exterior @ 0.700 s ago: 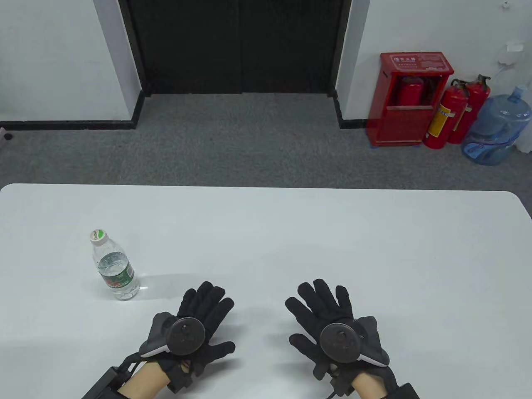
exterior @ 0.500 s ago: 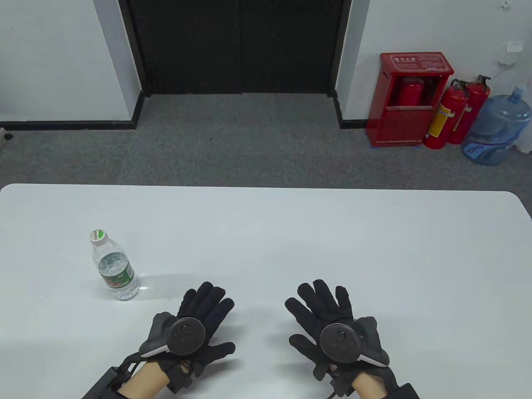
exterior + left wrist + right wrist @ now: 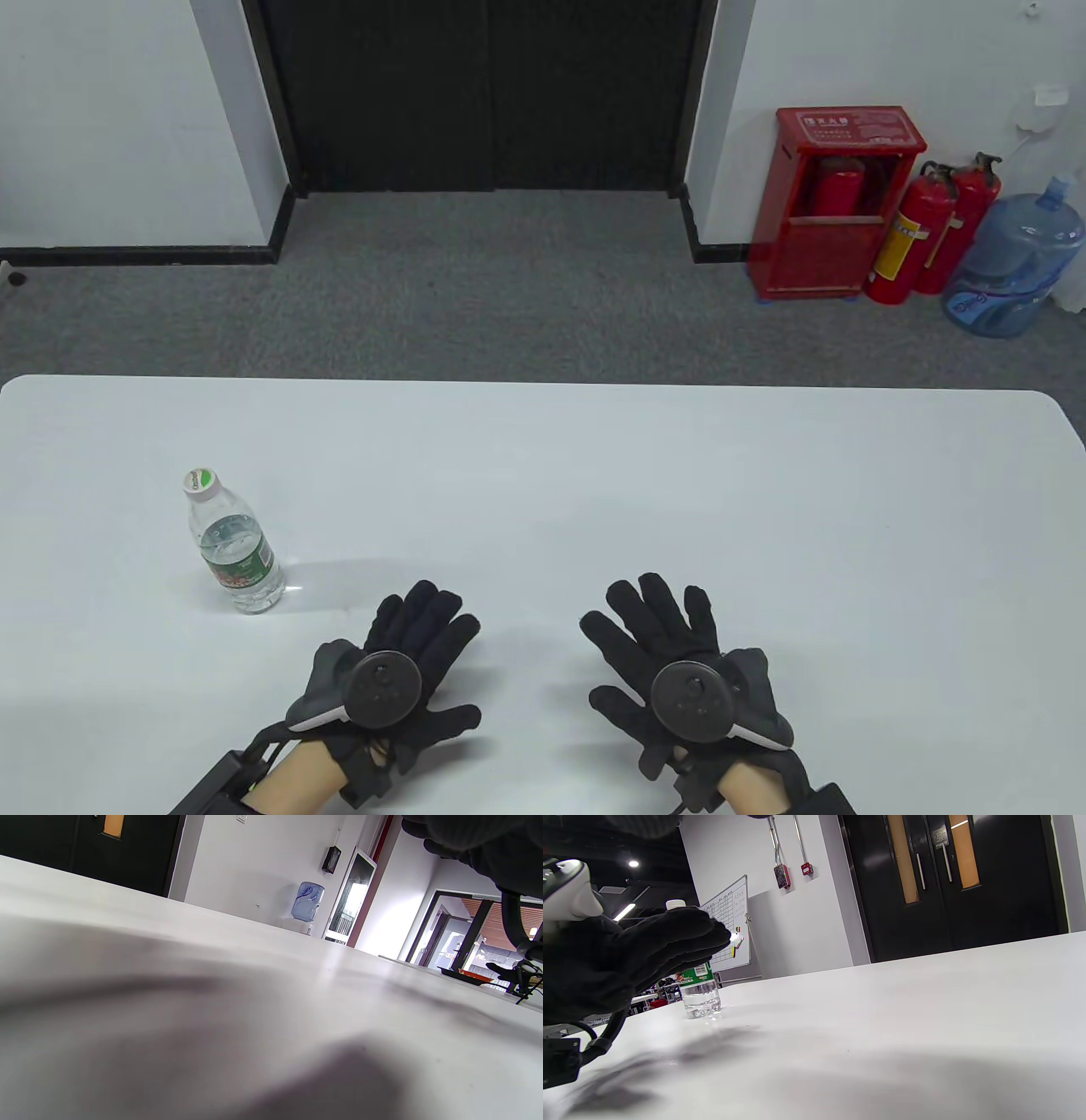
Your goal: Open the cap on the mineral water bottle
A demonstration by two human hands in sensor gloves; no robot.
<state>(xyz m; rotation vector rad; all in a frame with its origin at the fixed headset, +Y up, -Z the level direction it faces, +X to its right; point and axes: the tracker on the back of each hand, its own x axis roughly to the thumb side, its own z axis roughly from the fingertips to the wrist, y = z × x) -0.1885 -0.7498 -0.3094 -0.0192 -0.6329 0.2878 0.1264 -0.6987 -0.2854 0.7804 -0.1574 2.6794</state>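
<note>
A clear mineral water bottle (image 3: 233, 548) with a green and red label and a white cap (image 3: 201, 481) stands upright on the white table (image 3: 679, 492) at the left. My left hand (image 3: 420, 637) lies open, palm down, to the right of and nearer than the bottle, apart from it. My right hand (image 3: 653, 624) lies open, palm down, further right. Both hold nothing. In the right wrist view the left hand (image 3: 670, 938) partly hides the bottle (image 3: 701, 995); its cap (image 3: 675, 904) shows above the fingers. The left wrist view shows only glove (image 3: 488, 840) and table.
On the floor beyond the table's far edge stand a red extinguisher cabinet (image 3: 840, 199), two fire extinguishers (image 3: 929, 233) and a blue water jug (image 3: 1014, 263). Dark double doors (image 3: 484, 93) are at the back.
My left hand has shifted very slightly toward the near edge. The bottle and the right hand have not moved.
</note>
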